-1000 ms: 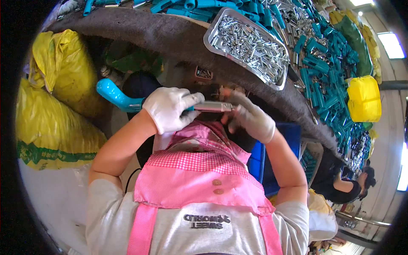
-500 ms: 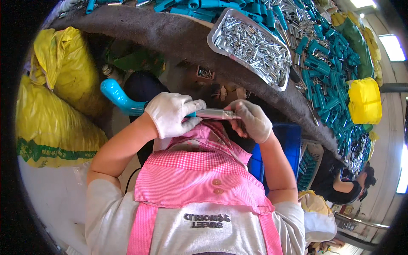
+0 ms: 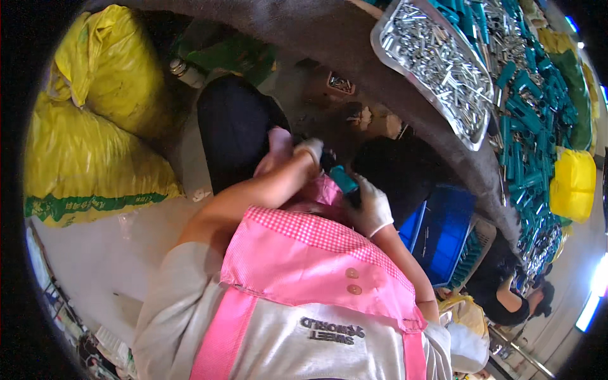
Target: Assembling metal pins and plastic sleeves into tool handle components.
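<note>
A short teal and black cylindrical piece (image 3: pixel 342 180) sits tilted between my two gloved hands, just above my lap. My right hand (image 3: pixel 375 209), in a white glove with a dark palm side, is closed round its lower right end. At its upper left, by the black end, is my left hand (image 3: pixel 309 152); it appears closed, with its fingers mostly hidden by the wrist and shadow. Exactly what the left fingers grip I cannot make out. The pink apron (image 3: pixel 329 190) lies right below the piece.
At the upper right, the worktable (image 3: pixel 411 88) carries a metal tray (image 3: pixel 386 54) of small metal pins and heaps of teal parts (image 3: pixel 529 120). A blue crate (image 3: pixel 443 237) stands to my right, yellow sacks (image 3: pixel 95 152) to my left. Another person (image 3: pixel 506 297) sits far right.
My view has turned and shifted. Both hands have come lower and closer to my lap. The curved blue handle and silver tube seen between them before are no longer visible; a teal and black piece shows instead.
</note>
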Tool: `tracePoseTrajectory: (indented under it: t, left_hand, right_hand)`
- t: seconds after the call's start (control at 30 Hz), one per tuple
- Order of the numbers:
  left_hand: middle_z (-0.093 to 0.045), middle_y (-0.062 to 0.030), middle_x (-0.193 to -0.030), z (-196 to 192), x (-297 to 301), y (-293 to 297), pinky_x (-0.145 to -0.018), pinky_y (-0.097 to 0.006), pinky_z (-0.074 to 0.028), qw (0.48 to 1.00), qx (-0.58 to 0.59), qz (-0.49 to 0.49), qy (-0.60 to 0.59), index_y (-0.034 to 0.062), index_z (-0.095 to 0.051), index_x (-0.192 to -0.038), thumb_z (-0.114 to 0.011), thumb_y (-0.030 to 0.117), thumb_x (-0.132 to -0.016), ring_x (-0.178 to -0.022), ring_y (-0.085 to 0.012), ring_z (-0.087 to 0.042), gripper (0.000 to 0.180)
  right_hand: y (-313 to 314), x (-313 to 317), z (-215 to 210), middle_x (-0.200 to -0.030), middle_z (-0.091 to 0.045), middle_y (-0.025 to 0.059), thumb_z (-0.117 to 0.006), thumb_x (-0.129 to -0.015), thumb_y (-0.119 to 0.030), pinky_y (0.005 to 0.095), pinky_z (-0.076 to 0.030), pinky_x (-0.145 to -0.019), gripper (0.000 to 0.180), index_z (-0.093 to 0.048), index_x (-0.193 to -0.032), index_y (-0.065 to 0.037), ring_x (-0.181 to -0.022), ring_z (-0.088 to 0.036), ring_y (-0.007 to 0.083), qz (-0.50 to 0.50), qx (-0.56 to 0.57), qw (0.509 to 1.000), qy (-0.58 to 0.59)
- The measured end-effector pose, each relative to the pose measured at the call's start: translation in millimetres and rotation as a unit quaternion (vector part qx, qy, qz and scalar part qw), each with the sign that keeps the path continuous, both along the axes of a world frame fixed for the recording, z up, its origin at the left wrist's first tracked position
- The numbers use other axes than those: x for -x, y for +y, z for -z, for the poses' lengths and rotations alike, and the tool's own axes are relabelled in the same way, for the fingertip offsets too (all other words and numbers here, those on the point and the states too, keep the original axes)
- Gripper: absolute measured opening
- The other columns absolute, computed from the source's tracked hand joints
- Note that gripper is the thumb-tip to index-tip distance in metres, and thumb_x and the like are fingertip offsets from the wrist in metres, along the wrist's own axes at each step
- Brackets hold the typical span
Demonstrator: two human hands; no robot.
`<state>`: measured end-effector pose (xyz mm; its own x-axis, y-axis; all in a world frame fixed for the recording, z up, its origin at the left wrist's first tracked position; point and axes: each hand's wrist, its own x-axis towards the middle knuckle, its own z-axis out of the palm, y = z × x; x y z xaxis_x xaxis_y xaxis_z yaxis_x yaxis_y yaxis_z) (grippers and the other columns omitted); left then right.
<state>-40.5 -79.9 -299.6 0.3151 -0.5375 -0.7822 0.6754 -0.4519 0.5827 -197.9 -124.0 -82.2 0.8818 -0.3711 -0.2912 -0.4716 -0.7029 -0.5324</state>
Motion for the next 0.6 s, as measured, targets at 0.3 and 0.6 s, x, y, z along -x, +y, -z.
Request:
tracePoseTrajectory:
  t: [0.3,0.6]
  left_hand:
    - [-0.059,-0.0073,-0.117,205.3,69.0,17.4,-0.086,-0.033,-0.050,0.658,-0.089,0.692,-0.284,0.0121,-0.066,-0.104,-0.077,0.030,-0.054,-0.106,-0.0189,-0.058,0.055]
    - [-0.060,-0.0053,-0.115,126.0,41.3,19.1,-0.084,-0.033,-0.048,0.792,-0.037,0.592,-0.141,0.0131,-0.064,-0.108,-0.065,0.040,-0.068,-0.099,-0.0193,-0.059,0.049]
  right_hand:
    - [-0.8,-4.1,55.9,-0.098,-0.061,0.0212,-0.063,-0.072,-0.035,0.0453,-0.048,-0.077,0.058,-0.048,-0.120,-0.007,-0.087,-0.059,0.0370,-0.091,0.012,0.988,0.126]
    - [-14.1,-10.8,62.7,-0.104,-0.058,0.0220,-0.063,-0.073,-0.032,0.0453,-0.049,-0.075,0.058,-0.046,-0.122,-0.006,-0.086,-0.059,0.0380,-0.118,0.001,0.986,0.118]
